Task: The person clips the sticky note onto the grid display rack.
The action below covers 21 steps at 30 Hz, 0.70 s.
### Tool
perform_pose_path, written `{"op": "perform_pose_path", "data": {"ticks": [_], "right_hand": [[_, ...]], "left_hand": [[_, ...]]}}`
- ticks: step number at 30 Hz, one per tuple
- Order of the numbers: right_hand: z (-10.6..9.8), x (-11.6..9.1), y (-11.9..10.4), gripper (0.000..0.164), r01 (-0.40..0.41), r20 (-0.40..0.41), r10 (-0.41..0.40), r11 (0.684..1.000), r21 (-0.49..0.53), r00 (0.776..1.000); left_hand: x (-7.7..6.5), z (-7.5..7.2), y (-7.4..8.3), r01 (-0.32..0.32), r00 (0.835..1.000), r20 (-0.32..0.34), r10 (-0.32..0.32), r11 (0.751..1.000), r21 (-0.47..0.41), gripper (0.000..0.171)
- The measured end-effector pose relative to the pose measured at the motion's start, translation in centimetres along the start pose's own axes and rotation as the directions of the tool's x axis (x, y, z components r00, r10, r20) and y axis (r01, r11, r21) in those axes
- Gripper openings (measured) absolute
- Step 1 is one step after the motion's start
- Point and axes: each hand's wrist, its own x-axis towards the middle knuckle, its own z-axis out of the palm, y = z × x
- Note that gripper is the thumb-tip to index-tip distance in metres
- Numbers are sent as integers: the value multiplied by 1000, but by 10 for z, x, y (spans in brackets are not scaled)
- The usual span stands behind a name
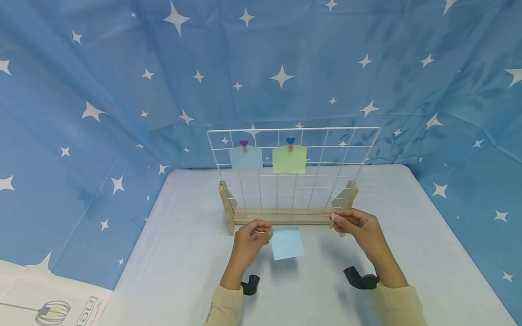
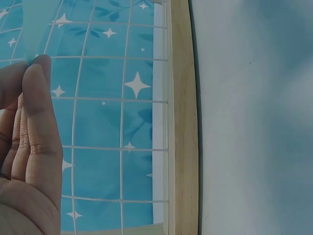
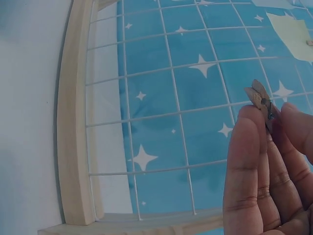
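Note:
My left hand [image 1: 251,241] pinches a light blue sticky note [image 1: 287,243] by its left edge, holding it up in front of the rack's wooden base. In the left wrist view thumb and fingertips meet on the note's pale corner [image 2: 36,29]. Off to the right, my right hand [image 1: 360,228] pinches a small wooden clothespin [image 3: 264,104] between thumb and fingers, and a pink heart [image 1: 334,217] shows on it in the head view. Both hands are in front of a white wire grid rack [image 1: 293,129].
High on the grid hang a blue note [image 1: 246,159] under a purple heart clothespin [image 1: 244,144] and a green note [image 1: 289,160] under a blue heart clothespin [image 1: 290,141]. Wooden feet [image 1: 226,206] hold the rack on a white table [image 1: 183,253]. Behind it hangs a blue star-patterned cloth [image 1: 228,59].

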Motion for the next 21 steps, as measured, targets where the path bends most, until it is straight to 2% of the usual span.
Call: {"op": "perform_pose_path", "data": {"ticks": [13,21], "right_hand": [[-6,4,-8,23,34,9,-34,999,-19,999],[-8,5,-11,24,47,-11,-48,998,-46,999]], "left_hand": [[0,0,6,1,1000,0,-1,1000,6,21],[1,0,9,-30,999,-12,30,1000,10,21]]}}
